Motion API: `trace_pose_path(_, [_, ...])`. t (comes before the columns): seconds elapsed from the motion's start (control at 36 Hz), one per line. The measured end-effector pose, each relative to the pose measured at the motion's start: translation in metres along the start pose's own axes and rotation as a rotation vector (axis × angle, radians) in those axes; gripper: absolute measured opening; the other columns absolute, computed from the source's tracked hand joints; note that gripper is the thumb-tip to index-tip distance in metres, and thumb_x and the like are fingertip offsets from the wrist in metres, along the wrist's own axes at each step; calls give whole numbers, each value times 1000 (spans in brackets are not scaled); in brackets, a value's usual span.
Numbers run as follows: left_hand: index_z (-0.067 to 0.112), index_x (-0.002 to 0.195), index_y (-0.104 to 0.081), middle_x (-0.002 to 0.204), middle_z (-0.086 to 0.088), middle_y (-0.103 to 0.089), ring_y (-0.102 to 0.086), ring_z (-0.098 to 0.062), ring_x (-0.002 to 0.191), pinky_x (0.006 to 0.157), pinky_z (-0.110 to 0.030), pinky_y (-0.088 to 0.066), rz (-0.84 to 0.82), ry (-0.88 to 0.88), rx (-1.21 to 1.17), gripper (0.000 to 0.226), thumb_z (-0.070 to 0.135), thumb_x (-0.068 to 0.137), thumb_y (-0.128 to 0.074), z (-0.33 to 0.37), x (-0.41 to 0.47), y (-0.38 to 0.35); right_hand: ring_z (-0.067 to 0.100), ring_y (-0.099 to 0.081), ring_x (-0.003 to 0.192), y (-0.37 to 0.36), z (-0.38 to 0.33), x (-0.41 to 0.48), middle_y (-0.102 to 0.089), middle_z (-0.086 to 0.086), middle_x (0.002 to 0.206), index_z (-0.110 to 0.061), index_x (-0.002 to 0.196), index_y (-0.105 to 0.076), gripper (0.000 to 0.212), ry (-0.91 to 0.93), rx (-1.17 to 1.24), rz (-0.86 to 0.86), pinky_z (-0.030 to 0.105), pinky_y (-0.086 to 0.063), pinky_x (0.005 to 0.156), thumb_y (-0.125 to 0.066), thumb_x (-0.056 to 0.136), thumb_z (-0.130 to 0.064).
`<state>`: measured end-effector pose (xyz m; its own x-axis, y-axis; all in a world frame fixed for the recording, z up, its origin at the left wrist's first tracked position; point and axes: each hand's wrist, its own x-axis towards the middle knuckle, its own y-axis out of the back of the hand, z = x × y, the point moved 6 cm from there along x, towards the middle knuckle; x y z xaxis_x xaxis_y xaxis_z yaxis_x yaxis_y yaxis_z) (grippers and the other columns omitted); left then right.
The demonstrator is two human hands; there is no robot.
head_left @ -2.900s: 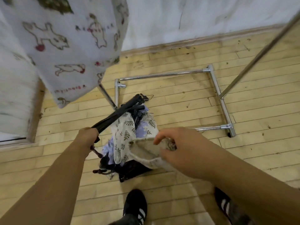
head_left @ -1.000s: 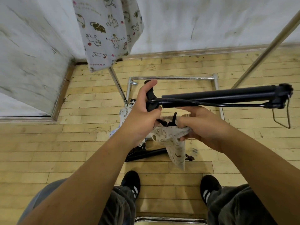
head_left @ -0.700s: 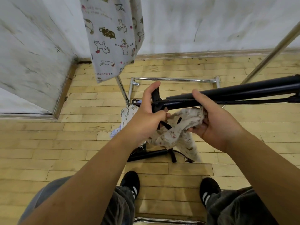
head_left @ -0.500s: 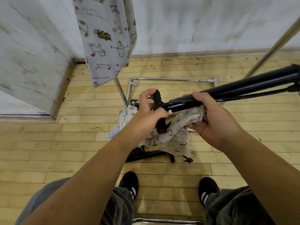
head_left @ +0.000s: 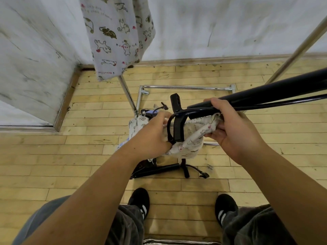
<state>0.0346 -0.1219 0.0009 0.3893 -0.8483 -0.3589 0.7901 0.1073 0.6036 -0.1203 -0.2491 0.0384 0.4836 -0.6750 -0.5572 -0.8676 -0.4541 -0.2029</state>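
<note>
A long black pump (head_left: pixel 265 93) with a thin hose runs from the right edge to the middle of the view. Its crosspiece end (head_left: pixel 177 112) points down into the mouth of a small cream cloth bag (head_left: pixel 191 144) printed with animals. My left hand (head_left: pixel 154 133) grips the bag's left edge beside the crosspiece. My right hand (head_left: pixel 235 128) pinches the bag's right rim, with its thumb lying over the pump's tube. The bag hangs between both hands above the floor.
On the wooden floor below lie a leaf-print bag (head_left: pixel 137 124), dark items and a second black pump (head_left: pixel 159 169). A chrome rack base (head_left: pixel 185 87) and slanting pole (head_left: pixel 300 45) stand behind. A cat-print cloth (head_left: pixel 115 32) hangs at upper left. My shoes (head_left: pixel 139 200) are near.
My left hand has left the pump's crosspiece and taken the bag's edge. The bag's mouth is spread wider under the pump's end, and the pump has tilted up to the right.
</note>
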Motion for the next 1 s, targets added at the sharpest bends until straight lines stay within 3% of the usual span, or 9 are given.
trace_pose_path(0.14, [32,154,-24,136,2,-51,-64,-10,95,64,-20,-54,-126,-42,-50,95,8,82,-81,2,-2,-6,16,-77,90,-3,-1,1,-78,5,108,-18,117,-75,23,41,-122,-129,40,-59,84,-63,98,-19])
trace_pose_path(0.22, [36,150,-25,147,2,-42,-59,-20,123,75,-37,-61,-141,-4,-53,91,9,82,-79,-5,-2,-6,26,-73,107,-5,0,-1,-75,7,117,-21,112,-77,25,67,-239,-201,49,-57,98,-59,97,-10])
trace_pose_path(0.28, [39,150,-23,151,2,-39,-56,-23,129,78,-46,-61,-158,29,-27,94,15,78,-79,-11,-3,-5,20,-73,100,-6,0,-3,-74,10,120,-19,112,-76,28,56,-273,-246,45,-57,99,-57,96,-7])
trace_pose_path(0.42, [45,156,-12,145,0,-43,-60,-21,104,70,-25,-48,-168,100,22,106,18,78,-79,-24,-2,1,23,-73,103,-6,-2,-5,-76,2,110,-17,110,-76,31,60,-409,-340,47,-61,92,-56,93,-1])
trace_pose_path(0.47, [44,156,-13,143,-1,-44,-59,-19,97,67,-23,-46,-177,110,41,106,15,78,-78,-26,-2,0,15,-71,89,-5,-2,-6,-77,-6,98,-23,108,-77,32,92,-492,-352,38,-62,83,-59,92,-2])
trace_pose_path(0.64, [42,157,-9,156,-4,-37,-73,-27,98,65,-32,-58,-123,152,23,107,9,82,-78,-23,-4,7,20,-69,107,-2,-2,-6,-76,-2,110,-29,101,-80,31,107,-615,-402,41,-61,86,-62,89,-7])
trace_pose_path(0.75, [45,156,-15,159,-1,-32,-68,-8,65,52,-19,-47,-133,125,21,104,6,83,-77,-13,-4,5,9,-67,100,5,9,-3,-74,-13,103,-38,100,-78,27,113,-808,-365,34,-58,77,-69,85,-18])
trace_pose_path(0.83, [47,157,-14,162,1,-30,-71,-29,89,60,-31,-57,-218,85,83,104,8,83,-77,-4,-7,-6,6,-64,96,14,20,3,-71,-16,102,-47,108,-73,32,117,-983,-338,27,-52,76,-72,83,-27])
trace_pose_path(1.0, [32,151,-43,146,0,-52,-56,-11,105,69,-22,-47,-156,101,299,68,14,90,-70,-4,-2,-7,-4,-60,102,22,20,6,-66,-24,106,-52,118,-66,44,203,-1038,-355,16,-50,84,-82,80,-37])
